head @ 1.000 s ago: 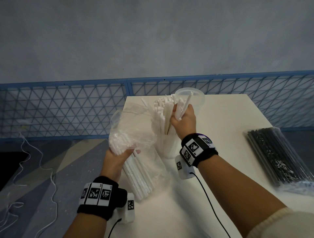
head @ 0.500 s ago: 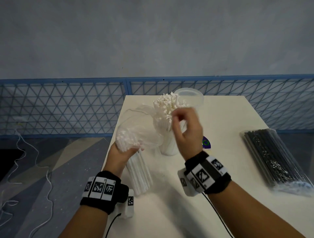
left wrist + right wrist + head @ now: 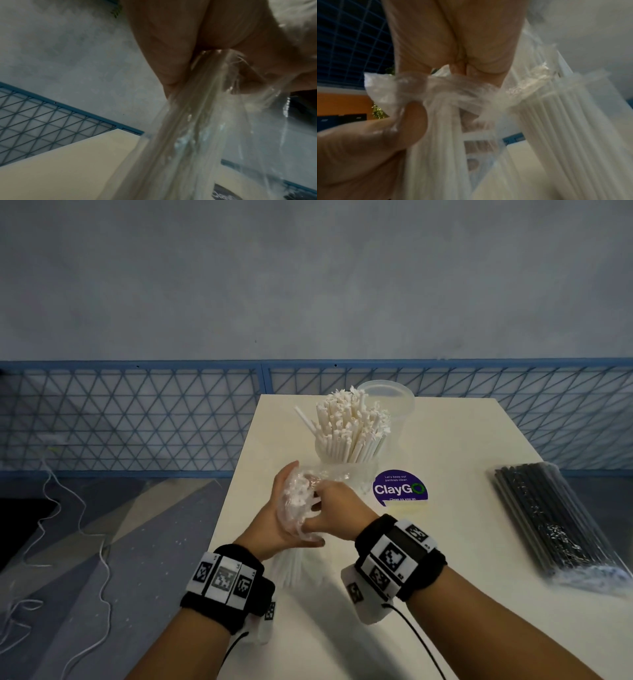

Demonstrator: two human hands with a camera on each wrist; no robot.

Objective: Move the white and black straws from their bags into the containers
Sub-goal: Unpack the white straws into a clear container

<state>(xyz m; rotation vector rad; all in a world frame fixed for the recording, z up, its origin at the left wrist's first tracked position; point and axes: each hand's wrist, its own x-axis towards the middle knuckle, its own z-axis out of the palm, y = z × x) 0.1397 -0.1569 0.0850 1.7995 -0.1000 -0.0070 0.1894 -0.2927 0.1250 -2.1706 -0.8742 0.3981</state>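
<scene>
— What do we have in our hands?

— Our left hand [image 3: 274, 522] grips the clear plastic bag of white straws [image 3: 298, 505] around its upper part, fingers wrapped about the bundle. The bag stands tilted, its lower end resting on the cream worktop [image 3: 462, 440] just in front of our left wrist.

— And the right?

— Our right hand [image 3: 337, 517] is at the bag's open mouth, fingers curled into the plastic and onto the straw ends. In the right wrist view our thumb [image 3: 406, 121] and fingers [image 3: 471, 54] pinch crumpled film [image 3: 436, 86] against the white straws in the bag [image 3: 440, 148], so that grip is closed on the bag's top.

— Where are the straws that are out of the bag?

— A thick bunch of white straws [image 3: 352, 426] stands upright in a clear container [image 3: 342, 460] just beyond our hands, the tips fanning out above the rim. One straw leans out to the left.

— Is there a second container?

— Yes, a clear tub [image 3: 385, 395] sits right behind the filled one, near the far edge of the worktop. We cannot tell what, if anything, is in it.

— And the black straws?

— They lie in their sealed clear bag [image 3: 555, 522] flat on the worktop, well apart to our right.

— Anything else on the worktop?

— A round purple sticker reading "ClayGo" [image 3: 399, 487], just right of the filled container. Beyond the worktop runs a blue mesh railing [image 3: 137, 419], and white cables [image 3: 85, 529] trail over the floor to our left.
</scene>
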